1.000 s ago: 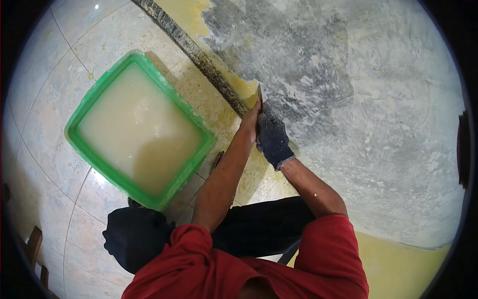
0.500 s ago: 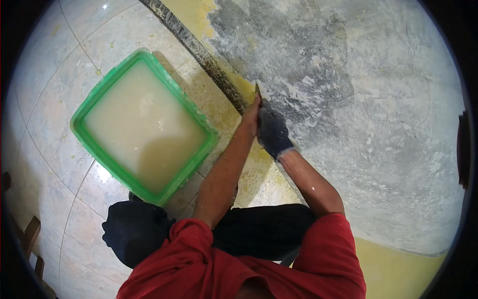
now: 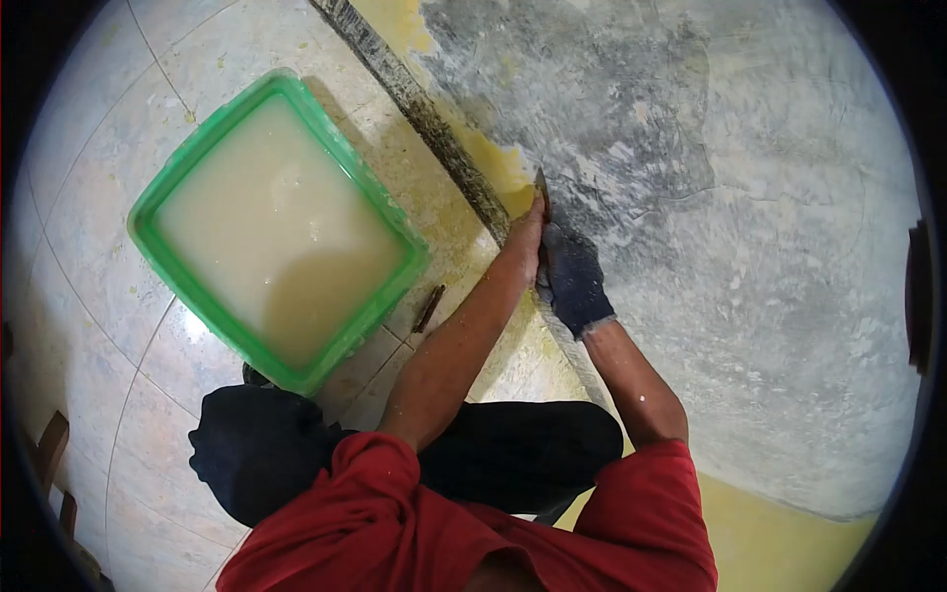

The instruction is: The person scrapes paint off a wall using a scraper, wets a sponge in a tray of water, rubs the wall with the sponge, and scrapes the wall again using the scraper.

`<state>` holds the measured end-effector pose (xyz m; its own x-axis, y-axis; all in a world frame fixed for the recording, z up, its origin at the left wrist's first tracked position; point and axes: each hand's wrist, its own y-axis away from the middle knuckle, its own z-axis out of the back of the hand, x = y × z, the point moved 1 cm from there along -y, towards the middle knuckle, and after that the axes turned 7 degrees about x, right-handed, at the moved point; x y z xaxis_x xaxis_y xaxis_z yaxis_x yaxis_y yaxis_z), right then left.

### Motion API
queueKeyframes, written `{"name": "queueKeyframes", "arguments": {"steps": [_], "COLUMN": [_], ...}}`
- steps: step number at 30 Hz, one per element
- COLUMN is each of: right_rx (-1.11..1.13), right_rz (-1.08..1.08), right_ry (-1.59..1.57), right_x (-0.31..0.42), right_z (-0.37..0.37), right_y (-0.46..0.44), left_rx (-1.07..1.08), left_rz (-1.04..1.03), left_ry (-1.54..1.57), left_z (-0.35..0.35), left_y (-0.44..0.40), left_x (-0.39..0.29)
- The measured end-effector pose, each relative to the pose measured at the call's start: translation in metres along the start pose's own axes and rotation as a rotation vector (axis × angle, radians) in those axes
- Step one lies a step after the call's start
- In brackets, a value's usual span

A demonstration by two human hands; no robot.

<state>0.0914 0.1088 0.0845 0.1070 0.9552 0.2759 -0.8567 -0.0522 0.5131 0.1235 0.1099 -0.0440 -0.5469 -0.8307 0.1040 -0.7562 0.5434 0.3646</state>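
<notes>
A scraper (image 3: 541,181) with a narrow, pointed-looking metal blade touches the lower wall, seen nearly edge-on. My bare left hand (image 3: 530,229) is closed around it just behind the blade. Against it, my right hand (image 3: 574,274), in a dark glove, is also closed on the tool, lower down; its fingers and the handle are mostly hidden. Around the blade, the wall (image 3: 681,168) shows patchy grey plaster, with yellow paint (image 3: 493,163) left along its bottom edge.
To the left on the tiled floor (image 3: 89,237) stands a green tub (image 3: 178,281) holding cloudy, whitish liquid. A rough dark skirting strip (image 3: 414,109) runs along the wall's foot. A small brown stick-like piece (image 3: 428,308) lies beside my left forearm. Paint crumbs dot the tiles.
Both hands and the scraper have shifted right and slightly down in view. The tub appears a little higher and further left. The brown stick-like piece on the floor now shows.
</notes>
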Motion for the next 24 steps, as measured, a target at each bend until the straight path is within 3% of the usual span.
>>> {"name": "queueKeyframes", "arguments": {"steps": [2, 3, 5, 6, 9, 10, 11, 12, 15, 16, 17, 18, 19, 21, 22, 24], "right_rx": [-0.38, -0.391, -0.296, -0.271, -0.15, -0.22, -0.228, -0.225, -0.128, -0.2, -0.284, -0.285, -0.125, 0.047, -0.076, -0.097], "right_rz": [0.532, 0.533, 0.307, 0.228, 0.191, 0.341, 0.345, 0.279, 0.108, 0.256, 0.404, 0.408, 0.115, -0.184, 0.029, 0.104], "right_ry": [0.593, 0.592, 0.147, -0.003, 0.119, 0.393, 0.391, 0.071, -0.222, 0.101, 0.428, 0.432, -0.034, -0.487, -0.245, -0.079], "right_x": [-0.034, -0.031, -0.03, -0.032, -0.032, -0.03, -0.029, -0.029, -0.026, -0.033, -0.036, -0.034, -0.03, -0.032, -0.038, -0.047], "right_z": [-0.017, -0.019, -0.025, -0.026, -0.01, -0.013, -0.021, -0.033, -0.039, -0.031, -0.024, -0.014, -0.001, 0.0, -0.006, -0.019], "right_y": [-0.017, -0.019, -0.017, -0.013, -0.007, -0.015, -0.03, -0.046, -0.031, -0.021, -0.016, -0.007, 0.002, 0.005, 0.0, -0.007], "left_rx": [-0.013, -0.006, 0.053, -0.093, -0.131, -0.12, 0.027, 0.167, 0.097, -0.084, -0.082, -0.038, 0.012, 0.095, 0.168, 0.138], "left_rz": [0.052, 0.05, 0.097, 0.067, 0.013, 0.012, 0.025, 0.036, 0.016, 0.036, 0.023, 0.119, 0.217, 0.162, 0.108, 0.094], "left_ry": [-0.017, -0.026, -0.024, -0.1, -0.117, -0.129, -0.033, 0.067, -0.018, -0.147, -0.15, -0.075, 0.002, 0.001, -0.004, 0.031], "left_z": [0.005, 0.01, 0.019, 0.001, -0.017, -0.004, 0.029, 0.052, 0.045, 0.014, 0.0, -0.01, -0.016, -0.014, -0.013, -0.014], "left_y": [-0.006, -0.009, -0.011, 0.001, 0.012, -0.004, -0.034, -0.05, -0.035, -0.003, 0.009, 0.017, 0.022, 0.034, 0.037, 0.047], "left_x": [-0.007, -0.013, -0.009, -0.006, -0.004, -0.009, -0.014, -0.017, -0.021, -0.021, -0.016, -0.006, 0.002, 0.012, 0.013, 0.004]}}
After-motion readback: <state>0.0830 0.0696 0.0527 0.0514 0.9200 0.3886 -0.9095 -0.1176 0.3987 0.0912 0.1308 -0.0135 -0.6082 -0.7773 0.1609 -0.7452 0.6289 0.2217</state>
